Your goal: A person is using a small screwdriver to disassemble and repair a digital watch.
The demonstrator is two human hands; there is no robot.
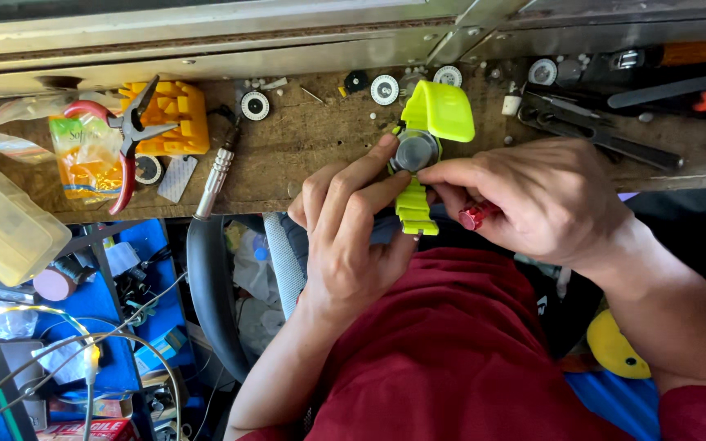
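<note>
- The wristwatch (pixel 416 151) has a round metal case of grey colour, and its flat back side is turned up to the camera — the dial is not visible.
- The strap is neon yellow-green rubber. One half stands up beyond the case and curls over, wide and smooth; the other half hangs down toward the person and shows ribbed links.
- The watch is held in the air just over the front edge of the wooden workbench, between the fingertips of both hands.
- The small tool (pixel 477 215) has a red knurled handle — only this end shows, under the fingers; its tip is hidden.
</note>
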